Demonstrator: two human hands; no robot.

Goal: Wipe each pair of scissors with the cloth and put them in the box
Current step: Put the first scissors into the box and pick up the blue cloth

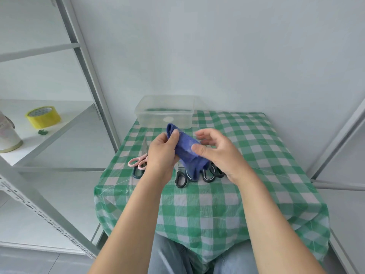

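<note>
A blue cloth hangs above the table's middle. My left hand grips its upper end with thumb and fingers. My right hand touches the cloth's right side with the thumb, its fingers spread apart. Under the cloth lie black-handled scissors and more black handles. Pink-handled scissors rest left of my left hand, over a dark-handled pair. A clear plastic box stands at the table's far edge; I see no scissors in it.
The small table carries a green and white checked cover. A grey metal shelf unit stands to the left, holding a yellow tape roll and a white container. A white wall is behind the box.
</note>
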